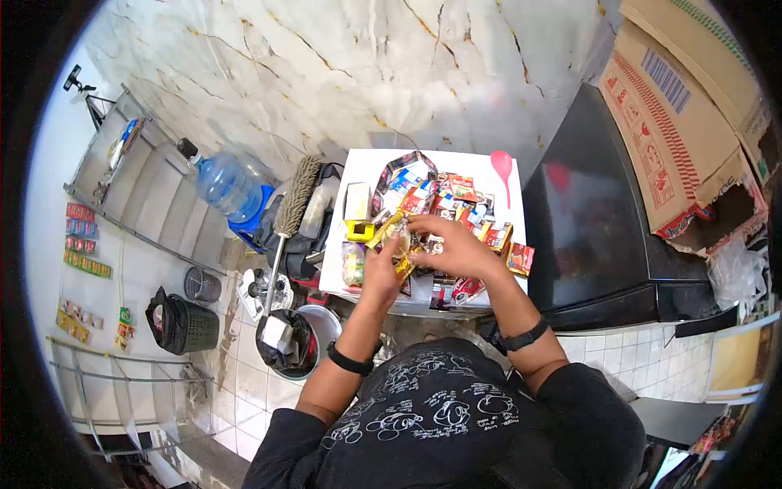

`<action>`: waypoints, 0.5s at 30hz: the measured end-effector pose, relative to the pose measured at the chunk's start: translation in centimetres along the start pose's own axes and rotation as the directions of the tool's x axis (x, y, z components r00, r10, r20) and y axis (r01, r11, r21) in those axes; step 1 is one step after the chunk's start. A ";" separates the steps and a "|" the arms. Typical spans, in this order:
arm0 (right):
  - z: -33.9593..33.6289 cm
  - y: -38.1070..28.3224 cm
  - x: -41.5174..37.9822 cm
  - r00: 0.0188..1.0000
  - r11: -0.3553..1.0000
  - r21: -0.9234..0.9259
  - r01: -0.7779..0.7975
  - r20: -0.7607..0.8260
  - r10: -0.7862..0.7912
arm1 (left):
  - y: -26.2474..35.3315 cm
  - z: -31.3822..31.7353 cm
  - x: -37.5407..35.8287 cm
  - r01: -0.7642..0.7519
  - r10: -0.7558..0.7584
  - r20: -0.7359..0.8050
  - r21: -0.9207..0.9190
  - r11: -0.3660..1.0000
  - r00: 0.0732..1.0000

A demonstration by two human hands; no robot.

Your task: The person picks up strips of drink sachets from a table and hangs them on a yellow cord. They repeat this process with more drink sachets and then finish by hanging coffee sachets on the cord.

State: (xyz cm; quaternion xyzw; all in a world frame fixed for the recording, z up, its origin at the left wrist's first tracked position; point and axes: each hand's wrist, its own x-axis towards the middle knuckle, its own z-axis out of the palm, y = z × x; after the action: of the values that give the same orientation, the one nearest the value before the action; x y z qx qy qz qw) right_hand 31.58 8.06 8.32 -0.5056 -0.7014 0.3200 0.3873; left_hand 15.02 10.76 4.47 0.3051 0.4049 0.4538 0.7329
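My left hand is closed around a yellow sachet over the front of the white table. From the other side, my right hand curls its fingers against the same crinkled packaging, and part of it is hidden behind them. Around both hands lies a spread of mixed sachets, among them a red one and an orange-red one. Left of my hands stand a white box, a small yellow box and a clear bag with colourful contents.
A pink rice spoon lies at the table's back right. A black cabinet bears a cardboard box. To the left are a blue water jug, a grey duster and a lined bin.
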 end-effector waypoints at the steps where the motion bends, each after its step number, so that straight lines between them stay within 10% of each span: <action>1: -1.0 0.7 0.1 0.974 0.973 0.061 -0.224 -0.026 0.225 | 0.4 -0.1 -0.3 0.051 -0.051 0.003 -0.025 0.998 0.999; 3: -2.7 6.0 -0.8 0.959 0.936 -0.300 -0.185 -0.263 0.105 | 1.1 0.2 -1.0 0.099 -0.099 0.008 -0.050 0.994 0.995; 6: -5.6 8.1 -2.7 0.870 0.534 -0.707 -0.463 -0.249 0.425 | 0.1 0.3 -1.4 0.029 -0.042 0.045 0.257 0.966 0.998; 9: -7.1 10.3 -2.7 0.725 0.475 -0.666 -0.575 -0.146 0.673 | -4.0 -1.1 1.4 -0.372 0.190 0.373 0.515 0.772 0.908; 15: -7.1 12.1 -3.6 0.838 0.697 -0.502 -0.512 -0.113 0.534 | -5.7 0.9 4.1 -0.343 0.094 0.359 0.733 0.587 0.929</action>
State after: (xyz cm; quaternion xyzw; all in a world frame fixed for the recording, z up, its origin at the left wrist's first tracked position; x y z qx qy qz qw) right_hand 43.95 8.47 0.88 -0.7612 -0.5955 0.2285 0.1169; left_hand 19.23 12.11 -1.07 0.7036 0.4120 0.2698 0.5122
